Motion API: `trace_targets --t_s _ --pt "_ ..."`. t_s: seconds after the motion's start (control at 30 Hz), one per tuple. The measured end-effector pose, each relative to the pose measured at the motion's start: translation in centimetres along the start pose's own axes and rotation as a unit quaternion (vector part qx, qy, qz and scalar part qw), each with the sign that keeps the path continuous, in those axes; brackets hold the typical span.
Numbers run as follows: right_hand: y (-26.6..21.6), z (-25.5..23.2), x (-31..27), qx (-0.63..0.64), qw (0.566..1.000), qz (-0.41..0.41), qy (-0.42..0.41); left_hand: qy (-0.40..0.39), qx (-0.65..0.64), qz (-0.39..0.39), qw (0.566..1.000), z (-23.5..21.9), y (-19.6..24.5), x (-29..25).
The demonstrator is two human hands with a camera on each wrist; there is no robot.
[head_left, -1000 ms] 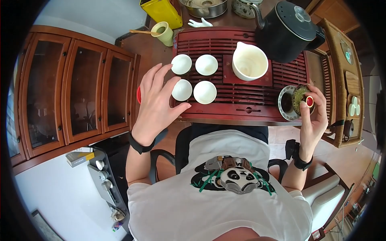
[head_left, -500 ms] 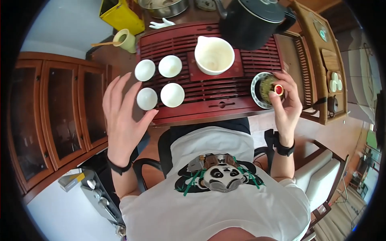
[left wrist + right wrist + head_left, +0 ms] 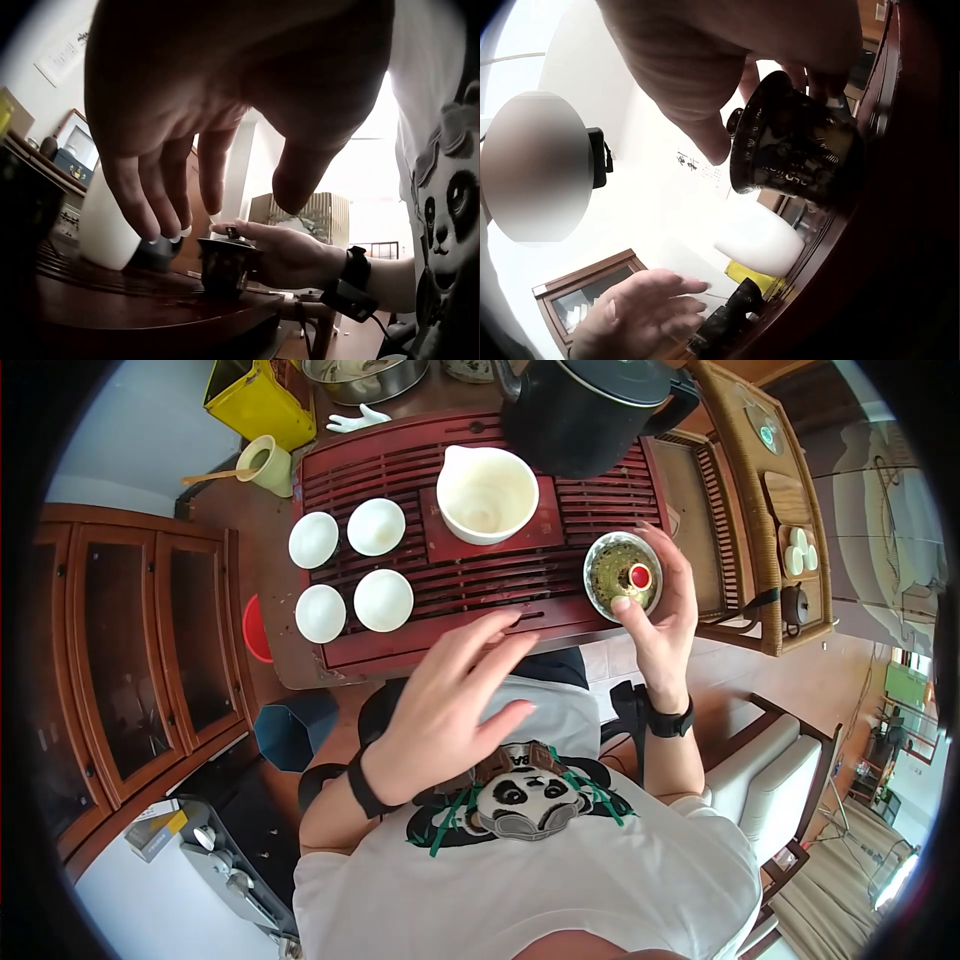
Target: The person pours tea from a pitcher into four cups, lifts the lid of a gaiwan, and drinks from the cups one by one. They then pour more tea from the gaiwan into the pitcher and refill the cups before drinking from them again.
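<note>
A patterned lid point(image 3: 610, 570) with a red-topped knob lies on the dark bowl point(image 3: 799, 150), at the right end of the slatted tea tray point(image 3: 460, 622). My right hand point(image 3: 668, 610) is curled about the bowl's right side, thumb on the lid's near part and fingers along the far rim. My left hand point(image 3: 450, 710) hovers empty before the tray's front edge, fingers spread and slightly bent. In the left wrist view, the lidded bowl point(image 3: 223, 274) stands upright beyond the left fingers. Several white cups point(image 3: 383, 600) stand at the tray's left.
A white pouring jug point(image 3: 487, 495) stands mid-tray, with a black kettle point(image 3: 590, 420) behind it. At the back left are a yellow tin point(image 3: 262, 405) and a pale green pot point(image 3: 268, 468) with a wooden stick. A wicker stand point(image 3: 800, 595) is at the right.
The lid, tilted at the bowl's right side earlier, now lies over the bowl. My left hand has moved right, away from the cups. The whole view has shifted, so objects appear further left.
</note>
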State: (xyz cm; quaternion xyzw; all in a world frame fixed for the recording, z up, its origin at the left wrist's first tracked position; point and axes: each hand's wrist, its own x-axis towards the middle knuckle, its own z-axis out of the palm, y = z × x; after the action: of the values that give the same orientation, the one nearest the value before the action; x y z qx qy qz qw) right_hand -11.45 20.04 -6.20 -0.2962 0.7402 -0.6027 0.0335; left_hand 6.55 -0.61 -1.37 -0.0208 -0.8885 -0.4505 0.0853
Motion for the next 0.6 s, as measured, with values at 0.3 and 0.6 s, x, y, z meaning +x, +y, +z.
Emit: trace_targets --t_s 0.3,0.6 --pt "-1.2 1.7 -0.7 0.119 0.987 0.104 0.03 -0.021 0.064 0.093 0.993 3.7 0.9 4.0" --pt "-0.3 2.1 0.2 0.151 0.98 0.111 0.062 0.016 -0.053 0.017 0.998 5.5 0.5 3.9"
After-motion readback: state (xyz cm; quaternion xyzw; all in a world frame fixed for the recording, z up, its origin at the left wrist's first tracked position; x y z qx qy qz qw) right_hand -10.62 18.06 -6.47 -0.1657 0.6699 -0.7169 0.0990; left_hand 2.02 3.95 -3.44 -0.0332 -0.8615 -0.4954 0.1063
